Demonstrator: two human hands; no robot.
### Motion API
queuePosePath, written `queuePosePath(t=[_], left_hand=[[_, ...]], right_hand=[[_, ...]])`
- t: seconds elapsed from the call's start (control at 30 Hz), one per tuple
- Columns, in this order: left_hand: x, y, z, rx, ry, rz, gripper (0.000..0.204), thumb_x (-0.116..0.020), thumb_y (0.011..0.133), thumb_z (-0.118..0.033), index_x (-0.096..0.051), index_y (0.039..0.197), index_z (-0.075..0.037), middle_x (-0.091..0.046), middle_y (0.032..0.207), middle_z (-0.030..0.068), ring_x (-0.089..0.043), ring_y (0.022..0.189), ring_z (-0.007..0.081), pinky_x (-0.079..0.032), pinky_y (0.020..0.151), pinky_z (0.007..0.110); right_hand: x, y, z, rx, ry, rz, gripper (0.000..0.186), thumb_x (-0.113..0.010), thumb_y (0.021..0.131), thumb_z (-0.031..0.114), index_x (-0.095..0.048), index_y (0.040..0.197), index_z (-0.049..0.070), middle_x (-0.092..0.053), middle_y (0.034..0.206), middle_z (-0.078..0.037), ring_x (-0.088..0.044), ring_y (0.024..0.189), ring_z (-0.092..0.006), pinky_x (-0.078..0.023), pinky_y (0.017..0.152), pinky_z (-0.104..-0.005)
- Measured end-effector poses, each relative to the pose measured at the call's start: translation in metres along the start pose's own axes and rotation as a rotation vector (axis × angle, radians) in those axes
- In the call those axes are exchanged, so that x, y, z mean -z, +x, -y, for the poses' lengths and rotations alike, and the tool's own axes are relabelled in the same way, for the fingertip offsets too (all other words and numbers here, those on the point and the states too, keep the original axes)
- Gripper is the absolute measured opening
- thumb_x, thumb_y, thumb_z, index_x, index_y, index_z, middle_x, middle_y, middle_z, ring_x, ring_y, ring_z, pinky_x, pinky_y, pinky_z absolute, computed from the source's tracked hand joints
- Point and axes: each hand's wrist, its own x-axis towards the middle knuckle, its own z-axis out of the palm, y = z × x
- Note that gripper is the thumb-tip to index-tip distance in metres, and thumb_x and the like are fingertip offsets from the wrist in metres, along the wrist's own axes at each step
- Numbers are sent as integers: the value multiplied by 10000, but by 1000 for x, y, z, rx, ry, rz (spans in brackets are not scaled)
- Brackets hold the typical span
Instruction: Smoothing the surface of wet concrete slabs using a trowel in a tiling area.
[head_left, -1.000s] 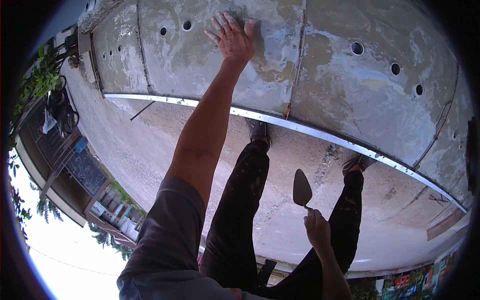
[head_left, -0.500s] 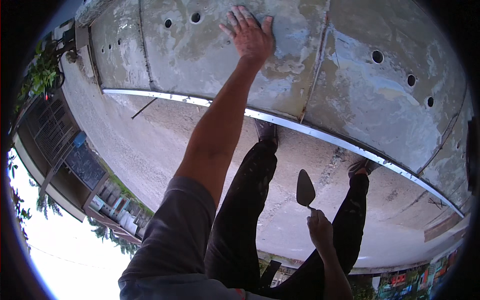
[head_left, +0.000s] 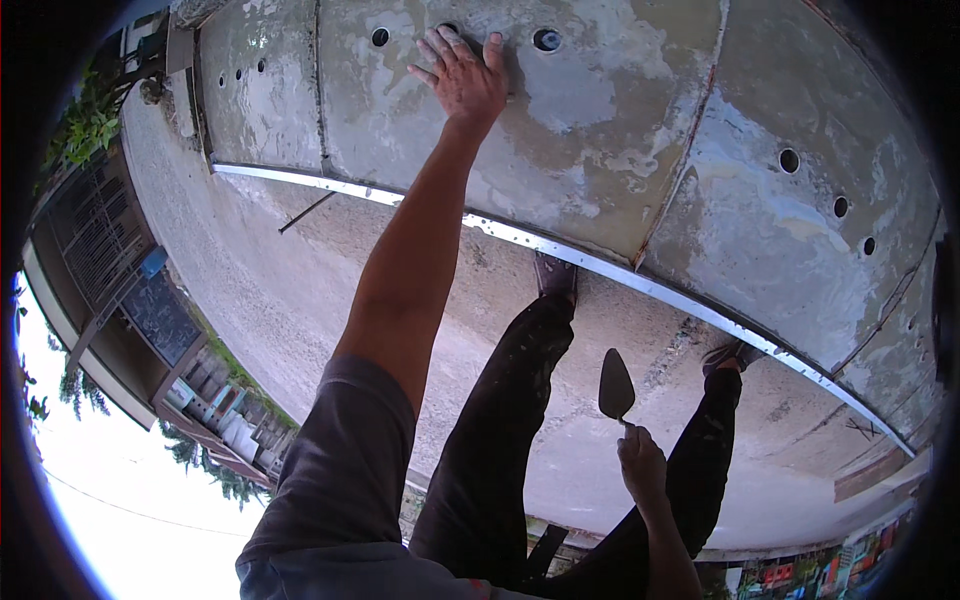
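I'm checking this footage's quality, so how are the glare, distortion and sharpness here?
Head view: the sky, lower left, is blown out white; head view: the silvery metal strip looks bowed by fisheye distortion, and corners fall black; head view: the leaf-shaped trowel shows dark but clearly outlined, the left hand reasonably sharp.

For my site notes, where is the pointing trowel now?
In the head view, the pointing trowel is in the right hand, lower right of centre, showing between the black trouser legs.
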Motion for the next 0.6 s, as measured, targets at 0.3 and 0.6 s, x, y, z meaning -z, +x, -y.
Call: queuePosePath(t=[0.3, 0.6], left_hand=[[-8, 7, 12, -20, -24, 18, 945, -194, 1017, -669, -164, 1561, 103, -123, 1647, 298, -58, 1542, 446, 72, 1191, 658], [-7, 8, 15, -23, -44, -33, 982, -240, 1003, -697, -191, 1549, 118, -160, 1628, 327, -86, 1530, 478, 35, 1179, 680]], right_hand=[[-1, 12, 18, -97, 162, -42, 179, -574, 972, 208, -550, 1043, 45, -608, 880, -217, -650, 805, -443, -520, 663, -538], [-1, 14, 26, -25, -40, 31, 207, -582, 963, 180, -583, 1111, 37, -622, 967, -162, -662, 840, -388, -543, 714, -500]])
